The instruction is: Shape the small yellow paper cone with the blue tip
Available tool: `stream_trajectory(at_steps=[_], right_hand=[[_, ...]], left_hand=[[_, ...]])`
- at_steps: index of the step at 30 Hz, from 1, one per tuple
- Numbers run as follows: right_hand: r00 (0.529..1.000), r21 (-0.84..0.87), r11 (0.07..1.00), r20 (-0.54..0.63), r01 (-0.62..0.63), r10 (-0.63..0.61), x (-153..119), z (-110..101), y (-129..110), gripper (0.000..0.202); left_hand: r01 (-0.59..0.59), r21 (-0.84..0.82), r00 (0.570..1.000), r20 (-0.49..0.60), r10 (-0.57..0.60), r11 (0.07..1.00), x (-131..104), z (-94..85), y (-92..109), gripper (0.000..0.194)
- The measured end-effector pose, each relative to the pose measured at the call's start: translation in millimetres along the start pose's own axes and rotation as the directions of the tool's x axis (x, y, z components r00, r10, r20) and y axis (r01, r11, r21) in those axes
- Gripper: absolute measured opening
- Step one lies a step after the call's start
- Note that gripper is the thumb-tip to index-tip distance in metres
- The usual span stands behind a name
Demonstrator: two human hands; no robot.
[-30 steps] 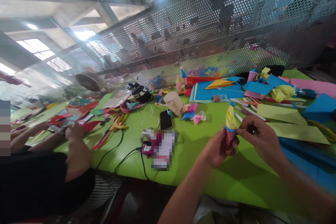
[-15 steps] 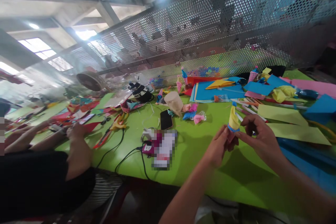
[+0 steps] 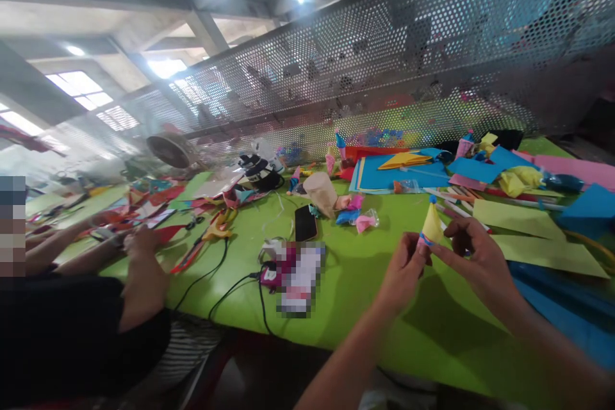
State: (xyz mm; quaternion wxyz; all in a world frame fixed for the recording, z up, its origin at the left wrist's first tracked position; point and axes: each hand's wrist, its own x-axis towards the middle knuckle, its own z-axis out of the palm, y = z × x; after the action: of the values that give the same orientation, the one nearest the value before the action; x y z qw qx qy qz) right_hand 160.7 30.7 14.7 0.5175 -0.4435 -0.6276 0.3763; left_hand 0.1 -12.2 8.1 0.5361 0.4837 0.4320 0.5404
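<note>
A small yellow paper cone (image 3: 433, 224) has a blue tip, a blue band round its lower edge and a bit of pink below. My left hand (image 3: 402, 269) holds its pink lower end between thumb and fingers, cone upright over the table. From the right, the thumb of my right hand (image 3: 475, 250) presses at the blue band, its other fingers curled close beside the cone. The cone's underside is hidden by my fingers. Similar pink paper cones with blue tops, such as one cone (image 3: 464, 145), stand at the back of the green table (image 3: 365, 282).
Blue paper sheets (image 3: 368, 173), yellow paper strips (image 3: 519, 218) and pens lie beyond and right of my hands. Left of them are small clay packets (image 3: 366, 221), a black phone (image 3: 305, 223) and a corded yellow glue gun (image 3: 220, 225). A co-worker's arm (image 3: 144, 269) rests at far left.
The yellow cone has turned and now shows a smoother, straighter side with its tip leaning slightly right. My left fingers have shifted up around its base. The view has moved slightly.
</note>
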Motion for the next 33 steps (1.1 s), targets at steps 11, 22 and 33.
stream_trajectory(at_steps=[11, 22, 33], right_hand=[[0.999, 0.109, 0.993, 0.019, -0.035, 0.033, 2, -2, 6, 0.044], [0.992, 0.022, 0.993, -0.052, 0.119, -0.118, 0, -5, 1, 0.026], [0.903, -0.197, 0.888, -0.028, 0.415, -0.428, -3, -3, -1, 0.002]], left_hand=[[0.022, -0.003, 0.999, -0.025, -0.022, 1.0, 2, 1.0, -1, 0.056], [-0.015, 0.028, 0.999, -0.041, 0.016, 0.999, 1, 0.6, -3, 0.055], [-0.049, 0.02, 0.996, -0.067, 0.05, 0.999, 1, 2.7, -3, 0.049]])
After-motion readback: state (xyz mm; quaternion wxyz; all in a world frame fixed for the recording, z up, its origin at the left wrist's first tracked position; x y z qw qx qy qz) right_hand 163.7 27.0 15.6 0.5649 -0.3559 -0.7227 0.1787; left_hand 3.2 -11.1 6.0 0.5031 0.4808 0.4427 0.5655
